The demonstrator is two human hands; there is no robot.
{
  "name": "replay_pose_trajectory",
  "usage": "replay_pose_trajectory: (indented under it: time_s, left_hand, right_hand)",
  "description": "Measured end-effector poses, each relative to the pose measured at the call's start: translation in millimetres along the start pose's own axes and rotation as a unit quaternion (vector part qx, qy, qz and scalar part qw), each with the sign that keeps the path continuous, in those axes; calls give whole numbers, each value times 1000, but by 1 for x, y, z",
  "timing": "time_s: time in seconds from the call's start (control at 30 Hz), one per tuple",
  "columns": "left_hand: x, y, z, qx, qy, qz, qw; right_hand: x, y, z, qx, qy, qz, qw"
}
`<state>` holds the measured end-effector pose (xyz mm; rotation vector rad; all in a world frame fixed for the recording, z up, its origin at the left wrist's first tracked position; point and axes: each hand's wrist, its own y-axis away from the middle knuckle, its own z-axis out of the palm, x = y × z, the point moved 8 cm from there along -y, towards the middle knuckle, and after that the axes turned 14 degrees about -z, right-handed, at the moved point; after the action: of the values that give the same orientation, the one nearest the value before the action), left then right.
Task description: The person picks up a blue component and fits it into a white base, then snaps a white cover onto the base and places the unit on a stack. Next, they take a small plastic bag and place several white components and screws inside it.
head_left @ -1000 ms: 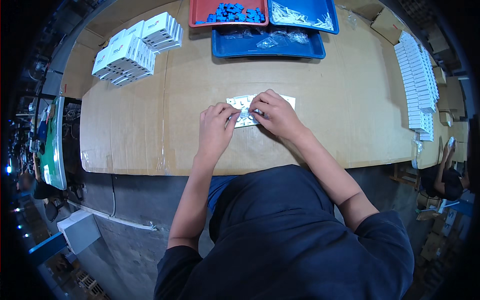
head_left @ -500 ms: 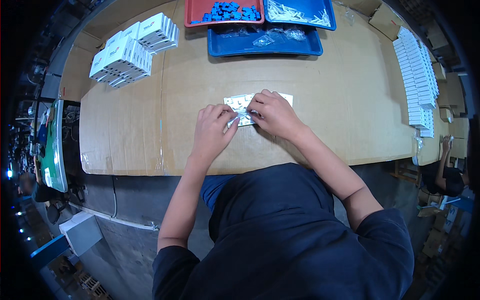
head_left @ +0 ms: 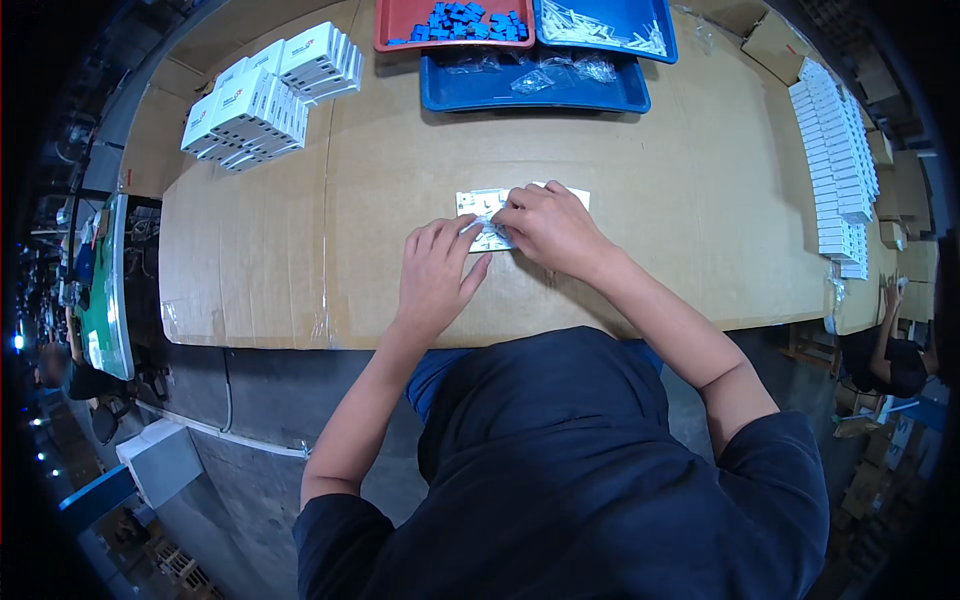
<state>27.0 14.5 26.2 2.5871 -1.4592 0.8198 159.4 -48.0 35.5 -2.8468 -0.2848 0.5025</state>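
A flat white plastic housing (head_left: 482, 203) with raised inner details lies on the cardboard-covered table, partly covered by my hands. My left hand (head_left: 437, 268) is at its near left side, fingers stretched and thumb apart, fingertips touching the part. Over the right half, my right hand (head_left: 550, 228) bends its fingers down in a pinch at the middle of the housing. Whatever sits between those fingertips is too small and hidden to make out.
Beyond the housing stand a red tray (head_left: 455, 47) of blue pieces, a blue tray (head_left: 668, 40) of white sticks, and another blue tray (head_left: 535, 100) with clear plastic bags. White boxes (head_left: 250, 105) are stacked at far left; white units (head_left: 835, 160) line the right edge (head_left: 790, 290).
My left hand has shifted slightly right and its thumb has spread away from the fingers. The right hand stays pinched over the housing, moved a little to the right.
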Motion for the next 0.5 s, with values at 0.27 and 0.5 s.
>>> replay_pose_trajectory:
  time_s: [0.27,0.5]
  left_hand:
    - [2,6,5,5,-1,-1,1000]
    - [6,1,1,9,-49,8,999]
  right_hand:
    - [-1,-3,5,-61,23,11,998]
    - [-4,0,-1,-12,16,0,1000]
